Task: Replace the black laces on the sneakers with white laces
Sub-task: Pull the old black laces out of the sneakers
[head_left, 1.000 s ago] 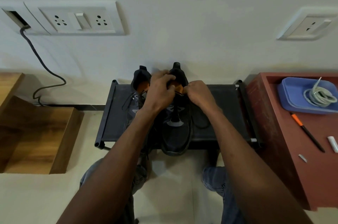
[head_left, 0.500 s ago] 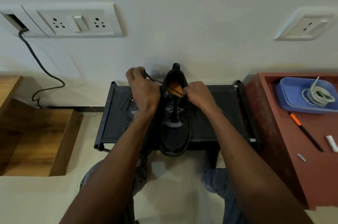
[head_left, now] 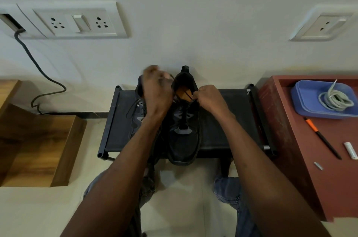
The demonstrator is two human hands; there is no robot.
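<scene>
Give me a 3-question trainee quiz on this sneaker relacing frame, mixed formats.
1. True or false: the coiled white laces lie in the blue plastic tray on the red-brown side table.
2. Multiple choice: the right hand pinches the black lace at the right black mesh sneaker's A) toe B) collar C) sole.
3. Fill in: both sneakers rest on a black fabric ____.

Key: 1 true. 2 B. 3 stool. The left hand is motion-blurred, raised above the left black sneaker; its grip cannot be read.
</scene>
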